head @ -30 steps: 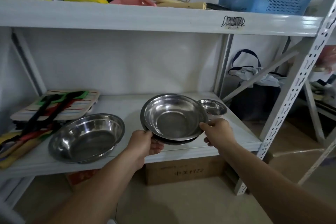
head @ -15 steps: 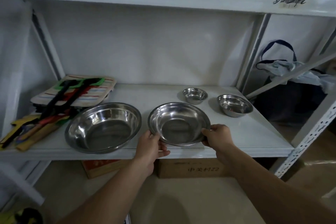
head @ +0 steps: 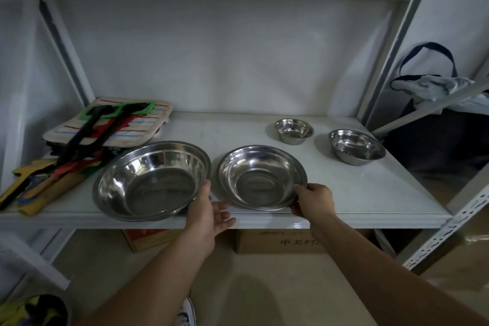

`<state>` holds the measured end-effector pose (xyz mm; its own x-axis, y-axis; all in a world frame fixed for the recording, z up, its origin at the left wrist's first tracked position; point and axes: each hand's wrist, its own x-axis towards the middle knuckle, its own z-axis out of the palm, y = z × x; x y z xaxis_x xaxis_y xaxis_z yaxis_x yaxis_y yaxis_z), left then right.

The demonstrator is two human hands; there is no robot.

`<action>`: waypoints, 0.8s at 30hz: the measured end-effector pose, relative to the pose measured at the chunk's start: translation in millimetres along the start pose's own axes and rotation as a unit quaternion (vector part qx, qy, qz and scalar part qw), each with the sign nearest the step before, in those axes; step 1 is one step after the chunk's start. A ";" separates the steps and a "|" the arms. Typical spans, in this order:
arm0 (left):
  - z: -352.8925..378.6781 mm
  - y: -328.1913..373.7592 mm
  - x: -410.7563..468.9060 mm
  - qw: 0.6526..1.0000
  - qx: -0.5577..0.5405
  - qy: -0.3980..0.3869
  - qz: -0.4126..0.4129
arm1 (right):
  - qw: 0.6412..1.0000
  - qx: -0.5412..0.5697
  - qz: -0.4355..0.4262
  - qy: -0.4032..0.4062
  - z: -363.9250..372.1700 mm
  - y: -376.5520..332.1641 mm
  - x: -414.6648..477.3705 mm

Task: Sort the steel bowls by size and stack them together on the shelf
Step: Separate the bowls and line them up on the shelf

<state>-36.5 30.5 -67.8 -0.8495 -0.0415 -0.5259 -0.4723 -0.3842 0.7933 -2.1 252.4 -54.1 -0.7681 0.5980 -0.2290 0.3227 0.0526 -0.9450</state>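
Several steel bowls stand on the white shelf [head: 344, 193]. The largest bowl [head: 150, 180] is at the front left, and the medium bowl [head: 262, 177] sits just to its right. Two small bowls are further back: the smallest bowl [head: 293, 131] and a slightly bigger small bowl [head: 356, 146] to its right. My left hand [head: 209, 212] is off the medium bowl, fingers apart, with its thumb against the largest bowl's right rim. My right hand [head: 312, 200] grips the medium bowl's right rim.
A striped pot holder [head: 111, 127] with dark tongs [head: 87, 130] and colourful utensils lies at the shelf's left end. Cardboard boxes [head: 277, 241] sit on the floor under the shelf. A dark bag with cloth [head: 434, 87] hangs behind the right post.
The medium bowl has been set down on the shelf beside the largest bowl. My left hand has let go of it and shifted left to the largest bowl's rim. The camera moved closer.
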 end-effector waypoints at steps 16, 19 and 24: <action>-34.7 23.4 14.5 0.993 -0.104 0.040 -0.035 | 0.999 0.012 0.035 -0.020 14.9 12.1 3.1; -35.4 25.3 7.1 0.993 -0.101 0.045 -0.038 | 0.999 0.018 0.036 -0.021 15.2 14.0 1.7; -37.5 7.3 -27.7 0.997 -0.007 0.080 0.008 | 0.997 0.029 0.062 -0.022 8.4 17.0 -3.6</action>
<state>-7.6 -5.7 -58.9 -0.8081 -0.1938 -0.5562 -0.4543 -0.3959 0.7980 1.5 244.4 -71.3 -0.7483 0.5616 -0.3532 0.3847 -0.0665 -0.9207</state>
